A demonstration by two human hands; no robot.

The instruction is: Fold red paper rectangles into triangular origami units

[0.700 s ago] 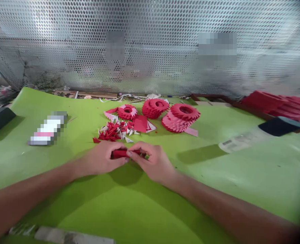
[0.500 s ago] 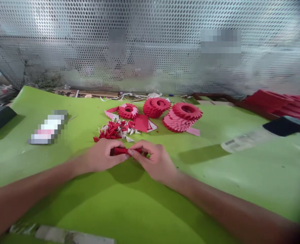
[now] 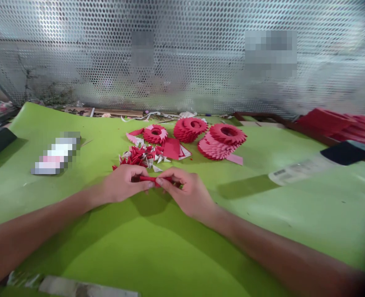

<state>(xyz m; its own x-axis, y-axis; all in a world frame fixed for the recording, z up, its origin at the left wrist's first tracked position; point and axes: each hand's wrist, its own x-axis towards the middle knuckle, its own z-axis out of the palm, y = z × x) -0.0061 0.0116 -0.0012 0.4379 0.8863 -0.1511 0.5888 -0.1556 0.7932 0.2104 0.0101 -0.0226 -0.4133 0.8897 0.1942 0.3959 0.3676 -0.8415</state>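
Note:
Between my two hands is a narrow folded strip of red paper [image 3: 148,179], held level above the green table cover [image 3: 133,255]. My left hand [image 3: 120,183] pinches its left part with thumb and fingers. Close beside it, my right hand [image 3: 188,192] grips the right part, the thumb on top near the middle. Just beyond my hands lies a pile of small red and white folded paper pieces [image 3: 137,156]. Red paper sheets [image 3: 171,148] lie to the right of the pile.
Farther back stand a small red-and-pink paper ring [image 3: 155,134], a red ring stack [image 3: 185,131] and a pink-and-red one [image 3: 218,144]. A blurred-out phone-like item [image 3: 57,154] lies left. At right are a dark-capped bottle [image 3: 306,167] and red stacks [image 3: 334,123].
My left hand has shifted slightly left and up, and a little more of the red strip shows between the hands. Both hands keep their hold.

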